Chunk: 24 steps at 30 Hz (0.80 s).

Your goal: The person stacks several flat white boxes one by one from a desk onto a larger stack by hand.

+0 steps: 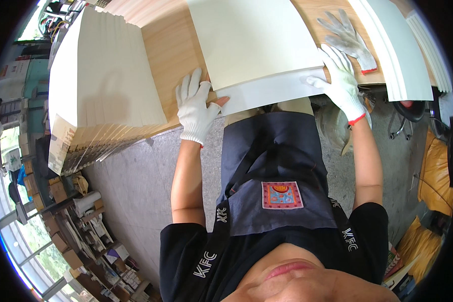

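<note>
A large cream board (pixel 259 38) lies on the wooden tabletop in front of me. A white strip of sheet (pixel 267 93) sticks out from under its near edge, over the table's front. My left hand (pixel 195 108), in a white knitted glove with the thumb tip and another fingertip bare, is at the near left corner. Its fingers are spread on the tabletop, the thumb at the strip's end. At the near right corner is my gloved right hand (pixel 341 85), fingers stretched out along the board's edge and thumb against the strip. Neither hand is closed around anything.
Tall stacked white boards (pixel 116 75) stand on the left of the table (pixel 171 60). A loose grey glove (pixel 348 40) with a red cuff lies at right, beside more white sheets (pixel 395 50). Below are a wheeled chair (pixel 407 113) and yellow wrapped bundles (pixel 430 173).
</note>
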Each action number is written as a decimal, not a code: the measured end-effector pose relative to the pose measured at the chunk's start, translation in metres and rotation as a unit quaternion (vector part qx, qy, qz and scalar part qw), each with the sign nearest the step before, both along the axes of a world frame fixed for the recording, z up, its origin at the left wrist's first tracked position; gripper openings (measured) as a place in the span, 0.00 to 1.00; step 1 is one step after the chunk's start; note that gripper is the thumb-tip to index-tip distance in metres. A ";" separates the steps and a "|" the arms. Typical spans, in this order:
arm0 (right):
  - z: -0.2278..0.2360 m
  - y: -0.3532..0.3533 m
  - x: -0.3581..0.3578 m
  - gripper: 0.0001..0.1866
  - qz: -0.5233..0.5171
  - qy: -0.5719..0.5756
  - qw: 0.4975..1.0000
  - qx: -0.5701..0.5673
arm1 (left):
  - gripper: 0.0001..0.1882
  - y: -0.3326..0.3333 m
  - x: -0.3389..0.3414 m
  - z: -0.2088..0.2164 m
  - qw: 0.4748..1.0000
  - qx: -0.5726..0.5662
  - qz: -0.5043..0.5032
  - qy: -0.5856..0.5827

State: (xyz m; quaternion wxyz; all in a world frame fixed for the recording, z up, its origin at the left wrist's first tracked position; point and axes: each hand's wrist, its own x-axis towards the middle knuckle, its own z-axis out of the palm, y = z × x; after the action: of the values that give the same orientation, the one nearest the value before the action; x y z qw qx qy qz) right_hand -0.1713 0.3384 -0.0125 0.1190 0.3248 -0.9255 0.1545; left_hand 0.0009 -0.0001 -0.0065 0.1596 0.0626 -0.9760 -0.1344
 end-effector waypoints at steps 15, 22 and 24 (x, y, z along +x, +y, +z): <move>0.003 0.000 0.005 0.42 -0.003 0.010 1.000 -0.021 | 0.39 0.053 -0.014 0.044 0.994 0.029 -0.107 -0.021; 0.019 -0.002 0.001 0.27 0.050 -0.035 0.985 -0.160 | 0.38 0.042 -0.024 0.051 0.991 0.011 -0.123 -0.048; 0.035 -0.010 -0.008 0.22 0.109 -0.007 0.994 -0.011 | 0.34 0.044 -0.024 0.056 0.989 -0.010 -0.137 -0.048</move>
State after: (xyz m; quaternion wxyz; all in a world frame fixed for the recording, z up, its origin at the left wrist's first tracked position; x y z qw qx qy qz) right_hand -0.1796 0.3282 0.0223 0.0985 0.4215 -0.8835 0.1792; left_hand -0.0226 0.0440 0.0493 0.0932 -0.0665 -0.9833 -0.1418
